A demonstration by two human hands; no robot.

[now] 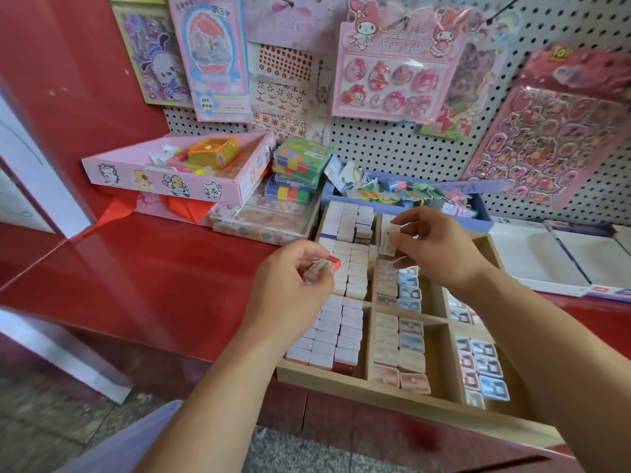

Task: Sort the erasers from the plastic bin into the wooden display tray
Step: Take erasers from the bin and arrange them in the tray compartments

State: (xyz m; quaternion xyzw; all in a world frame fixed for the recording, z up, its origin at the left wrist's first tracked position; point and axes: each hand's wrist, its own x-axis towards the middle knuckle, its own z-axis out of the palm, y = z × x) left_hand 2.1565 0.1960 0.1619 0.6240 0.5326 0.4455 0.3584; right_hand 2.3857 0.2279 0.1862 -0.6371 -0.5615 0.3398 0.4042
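While one eraser is pinched in the left hand and another eraser is pinched in the right hand, each should be set down straight in a matching row near the middle of the wooden tray.

Tray's right compartments partly behind right forearm.

Stationery shop, pegboard hung with sticker packs

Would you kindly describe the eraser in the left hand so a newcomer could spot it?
Find the wooden tray on the red counter. Over its left edge, the left hand pinches one eraser. Unlike the packed rows, it is lifted, tilted and red-ended.
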